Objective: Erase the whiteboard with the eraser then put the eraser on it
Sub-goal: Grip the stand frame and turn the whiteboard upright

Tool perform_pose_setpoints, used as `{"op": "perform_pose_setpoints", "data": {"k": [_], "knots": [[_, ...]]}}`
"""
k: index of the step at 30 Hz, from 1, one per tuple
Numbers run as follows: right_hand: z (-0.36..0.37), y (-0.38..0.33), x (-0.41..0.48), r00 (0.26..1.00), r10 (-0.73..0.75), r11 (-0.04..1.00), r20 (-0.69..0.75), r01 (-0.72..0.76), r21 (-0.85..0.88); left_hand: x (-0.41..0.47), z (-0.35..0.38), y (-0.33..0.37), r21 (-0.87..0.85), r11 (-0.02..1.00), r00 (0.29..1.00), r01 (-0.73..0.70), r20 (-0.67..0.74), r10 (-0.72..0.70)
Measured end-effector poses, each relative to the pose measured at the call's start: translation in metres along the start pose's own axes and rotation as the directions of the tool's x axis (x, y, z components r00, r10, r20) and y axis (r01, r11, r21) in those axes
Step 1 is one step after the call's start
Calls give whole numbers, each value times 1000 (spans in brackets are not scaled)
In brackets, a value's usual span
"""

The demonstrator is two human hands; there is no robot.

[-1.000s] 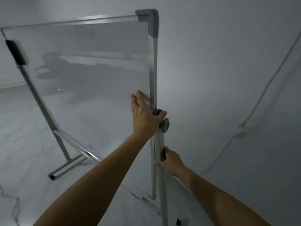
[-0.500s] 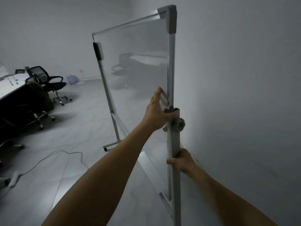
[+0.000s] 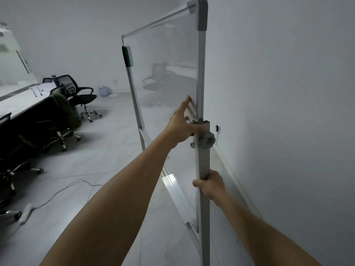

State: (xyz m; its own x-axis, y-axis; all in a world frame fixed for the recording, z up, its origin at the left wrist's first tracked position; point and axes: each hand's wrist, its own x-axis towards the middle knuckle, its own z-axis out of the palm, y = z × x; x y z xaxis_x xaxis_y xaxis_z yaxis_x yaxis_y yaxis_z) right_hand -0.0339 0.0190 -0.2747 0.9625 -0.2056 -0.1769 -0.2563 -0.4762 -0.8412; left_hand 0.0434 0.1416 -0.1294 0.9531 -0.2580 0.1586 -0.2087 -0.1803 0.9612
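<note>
The whiteboard (image 3: 165,83) stands on its metal stand, seen almost edge-on close to the wall. Its glossy face shows only reflections; I see no writing. A dark green-black block (image 3: 126,56), apparently the eraser, sticks on the board's far edge near the top. My left hand (image 3: 180,127) lies on the board's face by the near frame, index finger straight up, thumb against the bracket. My right hand (image 3: 211,184) grips the stand's upright post (image 3: 204,160) below the grey knob (image 3: 206,140).
The white wall (image 3: 278,112) is right behind the board. The board's marker tray (image 3: 176,194) runs low along its front. Office chairs (image 3: 80,93) and a long desk (image 3: 19,100) stand at left. A cable (image 3: 63,191) and power strip (image 3: 26,212) lie on the tiled floor.
The board has gone from facing me to nearly edge-on, and the chairs and desk have come into view at left. Both hands have kept their places on board and post.
</note>
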Motion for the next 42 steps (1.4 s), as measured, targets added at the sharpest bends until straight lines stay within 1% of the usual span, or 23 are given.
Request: {"op": "perform_pose_setpoints", "data": {"k": [7,14,21,25,32,39,42], "knots": [[47,-54,114,999,34,999,-21,-34,8,118,-68,-35,6,1000,1000,-2,21,2],[96,-108,226,999,32,999,-27,-31,23,228,-137,-70,4,1000,1000,-1,30,1],[145,-157,360,999,-14,1000,-42,15,24,354,-205,-108,-22,1000,1000,11,28,-11],[174,-187,435,999,-18,1000,-31,19,18,423,-246,-124,-30,999,999,33,40,-32],[227,-243,567,999,-29,1000,-31,29,9,543,-321,-161,-83,996,998,34,52,-30],[271,-297,696,998,-20,1000,-61,20,-4,671,-387,-200,-45,999,999,8,42,-6],[295,-323,752,998,-4,1000,-70,5,8,729,-420,-222,-54,999,999,5,44,-3]]}}
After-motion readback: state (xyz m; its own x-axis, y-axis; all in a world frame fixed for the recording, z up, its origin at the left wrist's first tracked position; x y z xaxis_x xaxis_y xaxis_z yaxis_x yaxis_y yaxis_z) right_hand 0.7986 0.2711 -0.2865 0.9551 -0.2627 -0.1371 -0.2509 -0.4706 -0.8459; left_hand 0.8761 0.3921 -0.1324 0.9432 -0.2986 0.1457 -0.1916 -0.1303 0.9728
